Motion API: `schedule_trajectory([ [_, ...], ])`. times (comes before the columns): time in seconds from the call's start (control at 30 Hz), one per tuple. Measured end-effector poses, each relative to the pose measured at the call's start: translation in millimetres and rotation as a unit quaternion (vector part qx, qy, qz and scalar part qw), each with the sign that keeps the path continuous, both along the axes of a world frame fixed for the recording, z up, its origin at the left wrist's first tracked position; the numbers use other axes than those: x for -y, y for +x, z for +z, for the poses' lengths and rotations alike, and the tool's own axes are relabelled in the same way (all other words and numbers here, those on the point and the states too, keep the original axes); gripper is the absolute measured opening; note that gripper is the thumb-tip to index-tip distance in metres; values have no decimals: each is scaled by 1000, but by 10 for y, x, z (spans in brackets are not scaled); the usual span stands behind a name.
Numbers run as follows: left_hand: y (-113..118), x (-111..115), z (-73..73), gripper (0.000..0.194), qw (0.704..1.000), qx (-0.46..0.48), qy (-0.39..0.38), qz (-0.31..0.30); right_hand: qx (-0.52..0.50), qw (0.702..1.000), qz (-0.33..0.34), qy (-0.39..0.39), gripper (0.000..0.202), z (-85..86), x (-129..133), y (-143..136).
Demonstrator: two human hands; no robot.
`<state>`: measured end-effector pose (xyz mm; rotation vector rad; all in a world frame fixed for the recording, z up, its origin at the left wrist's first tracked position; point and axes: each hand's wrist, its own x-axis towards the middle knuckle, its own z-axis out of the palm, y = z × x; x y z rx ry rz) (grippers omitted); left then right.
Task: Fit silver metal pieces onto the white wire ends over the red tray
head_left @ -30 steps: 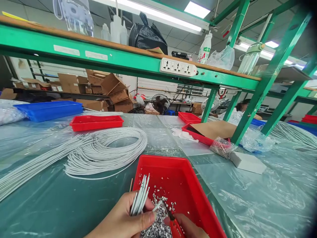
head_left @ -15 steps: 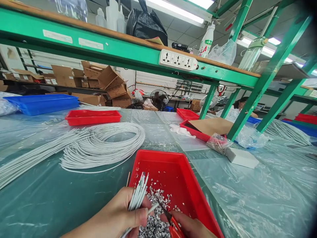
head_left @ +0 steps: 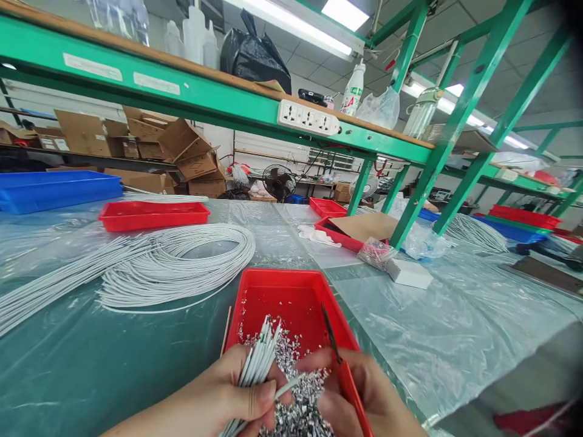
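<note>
My left hand (head_left: pixel 228 388) is closed around a bundle of thin white cables (head_left: pixel 259 363), their cut ends pointing up. One cable (head_left: pixel 289 383) sticks out to the right between thumb and fingers. In my right hand (head_left: pixel 371 388) are red-handled scissors (head_left: pixel 350 391), dark narrow blades pointing up and away from the cables. The right thumb and forefinger reach toward the single cable's tip; whether they touch it I cannot tell. Below both hands, a red tray (head_left: pixel 282 276) holds a heap of small silvery foil scraps (head_left: pixel 303 403).
A large coil of white cable (head_left: pixel 182 282) lies left of the tray, with a red tray (head_left: pixel 155 217) and a blue tray (head_left: pixel 59 191) behind. To the right are a white box (head_left: pixel 409 274) and green shelf posts (head_left: pixel 421 182). A power strip (head_left: pixel 308 118) hangs on the shelf edge.
The scissors have swung up and right, away from the single cable, and my right fingers have come toward its tip. My left hand keeps the bundle. The view has turned right.
</note>
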<state>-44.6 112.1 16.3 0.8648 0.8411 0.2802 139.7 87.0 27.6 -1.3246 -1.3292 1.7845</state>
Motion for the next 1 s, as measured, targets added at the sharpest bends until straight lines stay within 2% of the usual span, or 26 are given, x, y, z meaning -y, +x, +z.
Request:
schedule_trajectory([
  [0.1, 50, 113, -37, 51, 997, -42, 57, 30, -30, 998, -47, 24, 63, -81, 6, -138],
  [0.17, 70, 156, -72, 59, 991, -84, 98, 19, -98, 994, -23, 30, 61, -185, -7, -177],
  [0.27, 80, 170, -112, 70, 983, -111, 141, -36, -222, 975, 10, 1, 50, -351, -7, -187],
  [0.37, 88, 154, -138, 74, 982, -105, 158, -3, -275, 960, 18, -47, 47, -432, 23, -216],
  [0.43, 97, 134, -154, 67, 975, -102, 196, 29, -231, 973, -12, -17, 52, -425, 50, -250],
  [0.53, 112, 100, -173, 55, 959, -119, 255, 31, -101, 990, -83, 58, 61, -381, 88, -293],
  [0.63, 119, 80, -174, 52, 961, -103, 252, 42, -1, 988, -128, 91, 67, -365, 114, -303],
  [0.77, 128, 106, -111, 46, 971, -94, 213, 61, 63, 986, -105, 109, 73, -375, 129, -272],
  [0.9, 139, 142, -21, 53, 974, -93, 183, 94, 93, 985, -98, 112, 77, -362, 137, -237],
  [1.0, 127, 125, -31, 58, 973, -107, 195, 67, 101, 984, -85, 121, 74, -379, 135, -215],
])
